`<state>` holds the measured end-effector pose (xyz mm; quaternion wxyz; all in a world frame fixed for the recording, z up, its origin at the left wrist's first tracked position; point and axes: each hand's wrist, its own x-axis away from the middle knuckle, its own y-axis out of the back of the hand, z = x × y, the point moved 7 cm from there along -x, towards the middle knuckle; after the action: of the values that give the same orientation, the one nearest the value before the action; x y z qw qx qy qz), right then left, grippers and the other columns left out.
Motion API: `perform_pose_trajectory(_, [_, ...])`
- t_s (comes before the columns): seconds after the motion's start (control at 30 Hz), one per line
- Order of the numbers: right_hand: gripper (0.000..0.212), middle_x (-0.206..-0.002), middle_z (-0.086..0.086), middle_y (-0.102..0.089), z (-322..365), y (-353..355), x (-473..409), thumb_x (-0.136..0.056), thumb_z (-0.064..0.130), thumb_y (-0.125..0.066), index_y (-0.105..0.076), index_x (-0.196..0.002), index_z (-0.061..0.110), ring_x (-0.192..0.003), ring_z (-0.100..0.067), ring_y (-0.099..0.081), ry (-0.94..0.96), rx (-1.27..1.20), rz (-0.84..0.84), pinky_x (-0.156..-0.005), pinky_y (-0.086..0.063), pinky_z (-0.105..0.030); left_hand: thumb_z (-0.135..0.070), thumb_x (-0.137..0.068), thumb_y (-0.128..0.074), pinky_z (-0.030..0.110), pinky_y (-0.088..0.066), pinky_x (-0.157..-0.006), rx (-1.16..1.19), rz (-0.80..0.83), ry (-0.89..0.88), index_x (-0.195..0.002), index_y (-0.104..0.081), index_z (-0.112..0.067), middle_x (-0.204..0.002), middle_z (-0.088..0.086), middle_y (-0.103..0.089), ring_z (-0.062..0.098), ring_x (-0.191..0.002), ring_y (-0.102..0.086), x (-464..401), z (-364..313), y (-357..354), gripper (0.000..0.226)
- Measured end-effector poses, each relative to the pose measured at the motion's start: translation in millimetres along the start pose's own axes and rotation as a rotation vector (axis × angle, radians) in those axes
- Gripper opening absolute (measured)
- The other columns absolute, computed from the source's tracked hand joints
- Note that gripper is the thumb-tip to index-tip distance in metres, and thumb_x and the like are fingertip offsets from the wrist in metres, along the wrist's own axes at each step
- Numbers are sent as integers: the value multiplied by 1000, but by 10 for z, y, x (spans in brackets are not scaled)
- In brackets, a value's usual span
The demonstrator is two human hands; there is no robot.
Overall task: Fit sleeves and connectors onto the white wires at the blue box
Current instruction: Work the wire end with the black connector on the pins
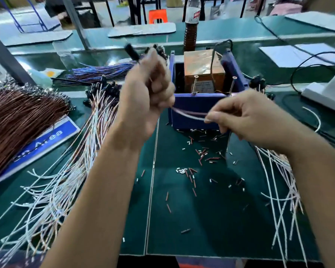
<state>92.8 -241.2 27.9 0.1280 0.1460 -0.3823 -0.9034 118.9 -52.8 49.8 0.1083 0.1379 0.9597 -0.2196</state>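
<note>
My left hand is raised in a fist just left of the blue box. It grips a wire with a black connector sticking up above the knuckles. The white and pinkish wire runs from under that fist across the box front to my right hand, which pinches its other end between thumb and fingers. Inside the box stands a brown transformer-like block. Short white and brown sleeve pieces lie scattered on the green mat in front of the box.
A large fan of white wires covers the mat at left, beside a brown wire bundle and a blue sign. More white wires lie at right. Blue-brown wires and a bottle sit behind; a white device far right.
</note>
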Motion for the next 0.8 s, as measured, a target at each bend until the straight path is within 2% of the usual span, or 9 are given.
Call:
perform_pose_trajectory(0.03, [19,-63,8,-70,-95,-29,29,-100,25,-70,-80,-85,22,-49,-2,-56,-19,41,18,-53,-41,-13,-29,-111,-34,26,-19,-47,-36,25,48,-76,-44,-15,-59,-2,-27,10,-47,-19,41,136,-4,39])
perform_pose_trajectory(0.1, [15,-64,14,-70,-212,-42,66,-97,25,-73,-79,-84,23,-55,-1,-61,-30,93,1,-56,-42,-10,-24,-111,-34,26,-15,-48,-169,57,107,-78,-47,-12,-61,1,-28,9,-48,-21,127,403,-17,38])
perform_pose_trajectory(0.2, [10,-60,14,-70,-234,-44,59,-92,25,-78,-79,-81,24,-61,-2,-65,12,156,-16,-59,-44,-15,-16,-103,-52,18,-27,-48,-497,133,121,-82,-53,-11,-64,-1,-41,6,-51,-35,177,660,-73,21])
perform_pose_trajectory(0.3, [8,-62,16,-68,-143,-30,54,-89,25,-80,-79,-82,25,-66,-3,-65,99,183,-37,-64,-48,-23,-16,-89,-64,23,-40,-61,-780,215,16,-88,-60,-11,-72,-3,-55,7,-61,-47,212,808,-154,6])
perform_pose_trajectory(0.43, [5,-62,18,-66,-12,20,56,-88,24,-82,-82,-84,24,-66,-5,-64,182,178,-83,-61,-45,-18,-5,-91,-69,27,-44,-62,-788,224,-43,-93,-63,-10,-80,-5,-65,5,-62,-55,253,891,-158,7])
perform_pose_trajectory(0.53, [7,-61,20,-64,50,68,55,-90,23,-81,-81,-83,26,-62,-2,-62,214,169,-85,-59,-40,-13,-2,-94,-66,34,-56,-71,-740,198,-42,-92,-66,-2,-80,6,-75,22,-73,-71,260,918,-145,2])
perform_pose_trajectory(0.6, [8,-63,14,-68,24,164,62,-91,22,-81,-80,-84,25,-60,-5,-62,205,113,-145,-59,-41,-13,-4,-94,-65,29,-52,-71,-692,170,-24,-92,-65,1,-78,10,-76,23,-73,-71,245,916,-100,5])
perform_pose_trajectory(0.67, [8,-64,10,-69,-16,215,72,-92,22,-80,-79,-85,25,-58,-9,-62,190,62,-188,-58,-44,-15,-3,-94,-65,26,-49,-71,-683,156,-16,-92,-66,1,-76,9,-75,19,-70,-69,240,915,-62,5])
perform_pose_trajectory(0.8, [5,-68,9,-72,-85,123,105,-92,24,-78,-79,-97,25,-62,-13,-68,144,-9,-164,-63,-54,-28,-3,-95,-68,32,-51,-73,-734,147,-17,-90,-71,-4,-72,3,-75,17,-68,-68,241,936,-39,6])
